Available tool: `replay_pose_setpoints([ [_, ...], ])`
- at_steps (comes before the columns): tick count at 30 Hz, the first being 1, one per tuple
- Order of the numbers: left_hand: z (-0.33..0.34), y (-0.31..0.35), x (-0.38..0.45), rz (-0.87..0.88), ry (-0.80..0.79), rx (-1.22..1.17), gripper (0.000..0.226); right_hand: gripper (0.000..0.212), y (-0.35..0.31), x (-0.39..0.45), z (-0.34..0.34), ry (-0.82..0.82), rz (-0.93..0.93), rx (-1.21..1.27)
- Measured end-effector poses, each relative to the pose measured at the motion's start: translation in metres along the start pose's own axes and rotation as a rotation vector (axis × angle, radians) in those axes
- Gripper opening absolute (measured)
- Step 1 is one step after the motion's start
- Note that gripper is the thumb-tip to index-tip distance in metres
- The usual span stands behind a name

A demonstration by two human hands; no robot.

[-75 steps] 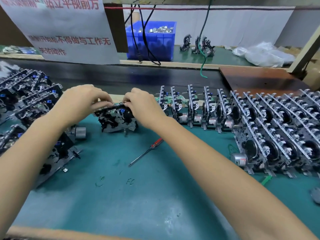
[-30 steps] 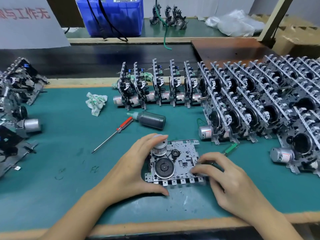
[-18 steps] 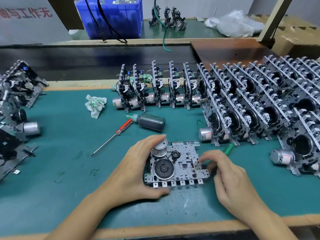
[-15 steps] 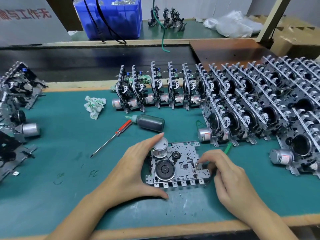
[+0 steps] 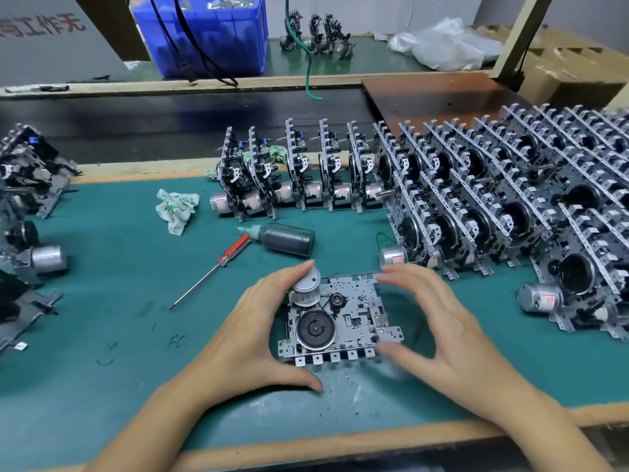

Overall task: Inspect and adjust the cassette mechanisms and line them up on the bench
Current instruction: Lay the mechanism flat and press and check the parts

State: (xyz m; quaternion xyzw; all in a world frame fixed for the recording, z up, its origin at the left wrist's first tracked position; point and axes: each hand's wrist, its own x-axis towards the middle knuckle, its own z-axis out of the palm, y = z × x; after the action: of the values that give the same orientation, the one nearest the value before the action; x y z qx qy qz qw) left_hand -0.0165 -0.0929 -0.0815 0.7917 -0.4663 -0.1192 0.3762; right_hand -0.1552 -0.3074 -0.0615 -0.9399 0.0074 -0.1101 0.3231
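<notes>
Lower centre of the frame: a cassette mechanism lies flat on the green bench mat, the left hand gripping its left edge, the blurred right hand curved around its right edge; whether it touches, I cannot tell. Rows of upright mechanisms fill the right.

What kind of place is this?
Probably a factory workbench. Rows of cassette mechanisms stand on a green mat, with a screwdriver and a blue parts bin.
</notes>
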Motion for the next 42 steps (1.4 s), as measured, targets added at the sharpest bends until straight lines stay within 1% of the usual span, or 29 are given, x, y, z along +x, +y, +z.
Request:
replay_pose_setpoints([
  [2,0.0,-0.001,0.0,0.002,-0.003,-0.018,0.114,0.089,-0.005,0.008,-0.007,-0.243,0.011,-0.127],
  [3,0.001,-0.002,0.0,-0.001,-0.002,-0.03,0.113,0.102,-0.007,0.014,-0.009,-0.323,0.001,-0.209],
  [5,0.002,-0.003,0.0,-0.015,0.005,-0.052,0.11,0.119,-0.011,0.026,-0.011,-0.39,-0.033,-0.355],
  [7,0.003,-0.003,-0.001,-0.015,0.015,-0.051,0.108,0.127,-0.016,0.038,-0.009,-0.407,-0.057,-0.481],
  [9,0.004,-0.004,-0.001,-0.011,0.019,-0.053,0.107,0.126,-0.022,0.046,-0.006,-0.415,-0.068,-0.578],
  [12,0.003,-0.002,-0.001,-0.011,0.037,-0.064,0.107,0.11,-0.026,0.053,-0.003,-0.397,-0.107,-0.659],
  [14,0.004,0.0,0.0,-0.011,0.067,-0.077,0.109,0.1,-0.028,0.057,-0.005,-0.374,-0.128,-0.683],
  [16,0.004,-0.001,0.001,-0.037,0.122,-0.165,0.112,0.097,-0.028,0.058,-0.012,-0.347,-0.108,-0.644],
  [18,0.004,0.001,0.002,-0.117,0.153,-0.349,0.112,0.095,-0.027,0.058,-0.02,-0.305,-0.055,-0.497],
  [19,0.003,0.004,0.004,-0.154,0.139,-0.469,0.111,0.093,-0.028,0.057,-0.024,-0.292,-0.024,-0.37],
  [21,0.001,0.01,0.011,-0.188,0.023,-0.766,0.109,0.087,-0.03,0.053,-0.027,-0.324,0.06,0.053],
  [23,0.001,0.019,0.017,-0.147,-0.165,-0.96,0.094,0.076,-0.035,0.048,-0.021,-0.463,0.129,0.607],
  [24,0.002,0.022,0.02,-0.132,-0.2,-1.013,0.097,0.069,-0.037,0.045,-0.014,-0.503,0.131,0.801],
  [25,0.003,0.022,0.022,-0.173,-0.224,-1.096,0.114,0.068,-0.039,0.043,-0.007,-0.526,0.14,0.948],
  [26,0.003,0.02,0.024,-0.267,-0.254,-1.234,0.137,0.07,-0.04,0.041,0.0,-0.558,0.158,1.089],
  [27,0.005,0.016,0.023,-0.319,-0.256,-1.353,0.149,0.072,-0.038,0.039,0.007,-0.596,0.173,1.228],
  [28,0.007,0.014,0.024,-0.347,-0.25,-1.429,0.147,0.072,-0.037,0.037,0.011,-0.613,0.198,1.338],
  [29,0.009,0.014,0.026,-0.351,-0.257,-1.47,0.132,0.072,-0.034,0.036,0.012,-0.6,0.238,1.378],
  [30,0.008,0.016,0.027,-0.333,-0.267,-1.494,0.117,0.066,-0.03,0.034,0.011,-0.547,0.285,1.334],
  [31,0.007,0.02,0.026,-0.316,-0.263,-1.51,0.109,0.049,-0.027,0.031,0.009,-0.464,0.318,1.215],
  [32,0.008,0.02,0.026,-0.328,-0.242,-1.549,0.108,0.025,-0.024,0.029,0.007,-0.375,0.313,1.071],
  [33,0.009,0.019,0.025,-0.357,-0.221,-1.601,0.11,0.009,-0.024,0.026,0.003,-0.307,0.28,0.948],
  [34,0.011,0.017,0.024,-0.386,-0.202,-1.649,0.112,0.006,-0.023,0.024,-0.002,-0.25,0.239,0.834],
  [35,0.012,0.016,0.024,-0.395,-0.194,-1.707,0.107,0.008,-0.021,0.021,-0.007,-0.179,0.191,0.681],
  [37,0.01,0.023,0.023,-0.364,-0.18,-1.776,0.075,0.007,-0.01,0.015,-0.019,-0.015,0.043,0.231],
  [38,0.012,0.025,0.022,-0.354,-0.183,-1.76,0.058,0.011,-0.003,0.012,-0.025,-0.001,-0.029,0.041],
  [39,0.016,0.021,0.023,-0.341,-0.14,-1.768,0.05,0.018,0.002,0.009,-0.031,-0.047,-0.063,-0.091],
  [40,0.014,0.018,0.022,-0.369,-0.095,-1.769,0.048,0.025,0.008,0.007,-0.036,-0.127,-0.072,-0.18],
  [42,0.013,0.017,0.023,-0.423,-0.126,-1.823,0.05,0.028,0.014,0.005,-0.038,-0.253,-0.081,-0.355],
])
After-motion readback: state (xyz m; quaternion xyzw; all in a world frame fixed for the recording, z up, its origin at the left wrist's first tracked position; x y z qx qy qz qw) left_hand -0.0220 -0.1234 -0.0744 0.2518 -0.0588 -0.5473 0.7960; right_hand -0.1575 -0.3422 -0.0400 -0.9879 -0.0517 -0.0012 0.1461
